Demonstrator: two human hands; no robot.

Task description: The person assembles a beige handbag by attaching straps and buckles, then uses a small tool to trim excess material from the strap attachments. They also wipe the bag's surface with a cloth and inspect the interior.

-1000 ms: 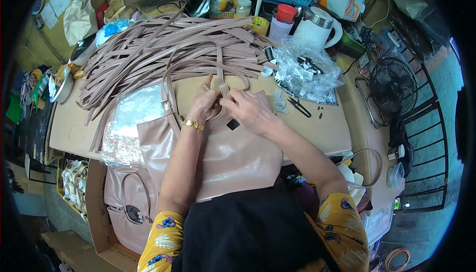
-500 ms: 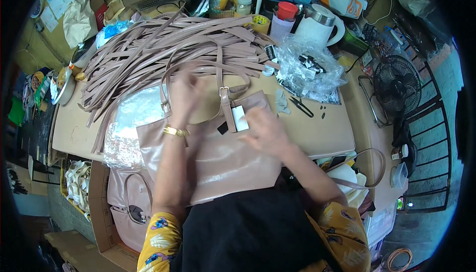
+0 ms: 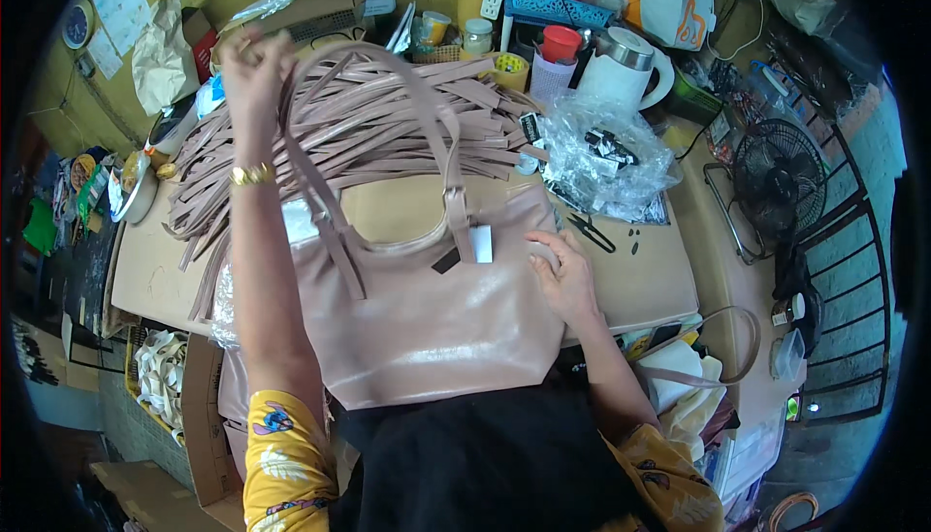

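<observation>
- Up goes the left hand (image 3: 254, 71) since half a second ago: it was low over the bag, and now it sits high at the far side of the table, fingers pinched shut around the top of a pink handle strap (image 3: 388, 76).
- That strap loops up from the pink handbag (image 3: 427, 319), arching over the pile of loose pink straps (image 3: 407, 134) behind it.
- Right hand (image 3: 564, 275) has shifted too, from the bag's middle out to its right edge; it lies flat, fingers loosely spread and pressing down on the bag's corner, gripping nothing.
- Handbag lies flat on the cardboard-covered worktable (image 3: 650, 280), right in front of the person, its near edge hanging toward their lap.
- White tag (image 3: 481, 243) and a small black tag (image 3: 446, 260) hang where the strap meets the bag.
- Clear plastic bag of small parts (image 3: 606, 154) sits just right of the strap pile.
- Black scissors (image 3: 588, 231) lie near the right hand.
- White kettle (image 3: 621, 71) stands at the back; black fan (image 3: 776, 183) off to the right.
</observation>
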